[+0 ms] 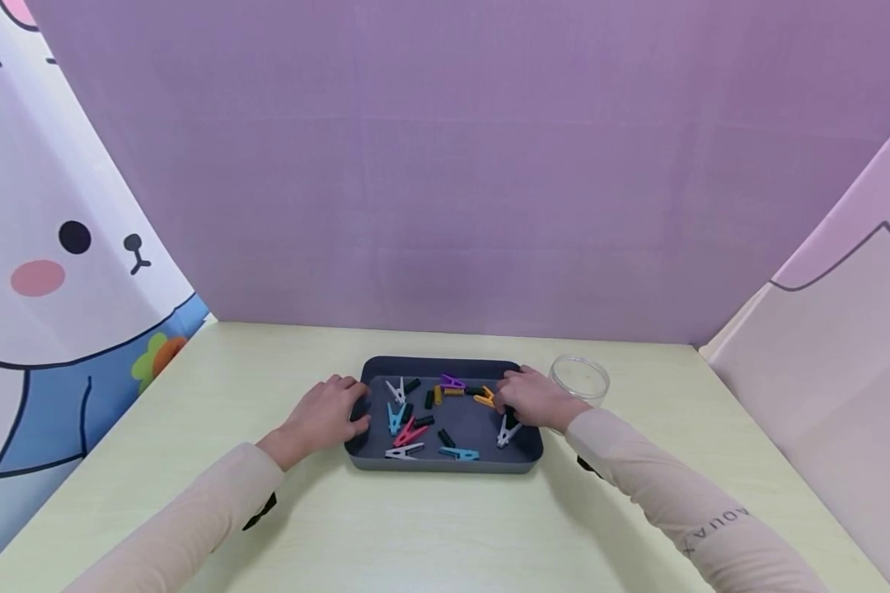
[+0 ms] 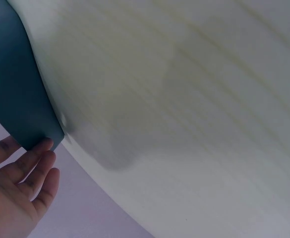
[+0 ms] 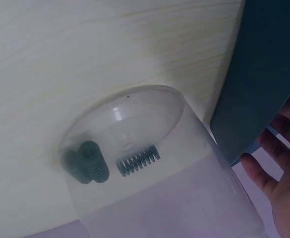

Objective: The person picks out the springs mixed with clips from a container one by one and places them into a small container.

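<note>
A shallow dark grey tray (image 1: 445, 464) lies on the table, holding several small plastic clips, such as a pink clip (image 1: 411, 431), and several short coil springs, such as a gold spring (image 1: 454, 393). At the tray's left end my left hand (image 1: 332, 412) grips the rim, thumb and fingers reaching over it. My right hand (image 1: 537, 397) holds the right end, its fingers over the far right rim and close to an orange clip (image 1: 485, 397). A white clip (image 1: 508, 431) lies just below that hand. Both wrist views show fingers against the tray's outer wall; the thumbs are hidden there.
A clear round container (image 1: 580, 377) stands just right of the tray, partly behind my right hand. Dark coil springs (image 3: 138, 160) lie inside it. A purple cloth (image 1: 445, 181) hangs behind the pale table (image 1: 445, 535), with printed cloths at both sides.
</note>
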A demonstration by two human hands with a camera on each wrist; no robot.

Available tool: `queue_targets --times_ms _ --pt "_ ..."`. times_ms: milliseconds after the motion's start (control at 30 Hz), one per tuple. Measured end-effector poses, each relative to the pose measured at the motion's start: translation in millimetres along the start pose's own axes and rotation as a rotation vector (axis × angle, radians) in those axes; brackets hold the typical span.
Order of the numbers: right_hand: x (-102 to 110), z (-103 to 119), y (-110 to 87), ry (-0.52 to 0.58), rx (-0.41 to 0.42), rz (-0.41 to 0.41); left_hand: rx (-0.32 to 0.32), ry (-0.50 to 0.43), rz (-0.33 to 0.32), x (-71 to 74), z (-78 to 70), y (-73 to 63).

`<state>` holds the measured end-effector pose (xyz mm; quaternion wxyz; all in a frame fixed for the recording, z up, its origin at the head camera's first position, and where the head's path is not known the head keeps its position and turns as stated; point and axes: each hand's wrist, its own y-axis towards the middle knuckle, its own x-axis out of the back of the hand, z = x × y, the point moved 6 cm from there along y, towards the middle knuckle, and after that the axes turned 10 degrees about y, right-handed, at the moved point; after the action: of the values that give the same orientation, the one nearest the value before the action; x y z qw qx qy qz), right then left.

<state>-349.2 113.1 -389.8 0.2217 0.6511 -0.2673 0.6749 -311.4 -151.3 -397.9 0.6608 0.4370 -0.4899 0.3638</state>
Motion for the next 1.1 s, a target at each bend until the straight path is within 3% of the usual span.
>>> queue_targets --times_ms 1100 --pt "7.2 4.0 -1.8 -0.076 0.028 0.031 0.002 -0.005 0.017 -1.8 0.7 1.3"
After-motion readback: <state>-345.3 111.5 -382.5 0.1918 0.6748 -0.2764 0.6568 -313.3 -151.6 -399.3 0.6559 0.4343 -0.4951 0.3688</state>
